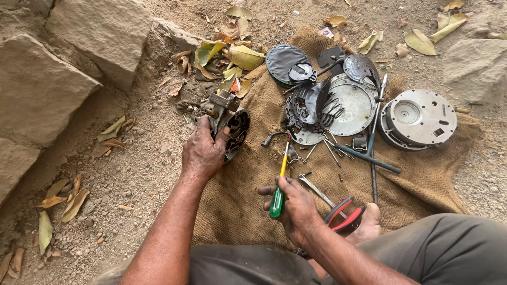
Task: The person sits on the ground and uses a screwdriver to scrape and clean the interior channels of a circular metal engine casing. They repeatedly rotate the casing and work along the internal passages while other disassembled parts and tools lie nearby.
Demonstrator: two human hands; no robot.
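Note:
My left hand (203,152) grips a round, dark metal housing (235,133) standing on edge at the left border of a burlap sack (248,200). My right hand (296,207) holds a screwdriver (279,184) with a green and yellow handle, its tip pointing away from me toward a pile of small metal parts (306,119). A small spanner (316,190) lies just right of that hand, and red-handled pliers (344,212) rest near my foot (368,224).
On the sack lie a round silver plate (353,105), a grey disc-shaped casing (420,119), a dark round cover (282,60), a T-handle wrench (369,153) and loose bolts. Large rocks (68,58) stand at the left. Dry leaves (232,55) and gravel surround the sack.

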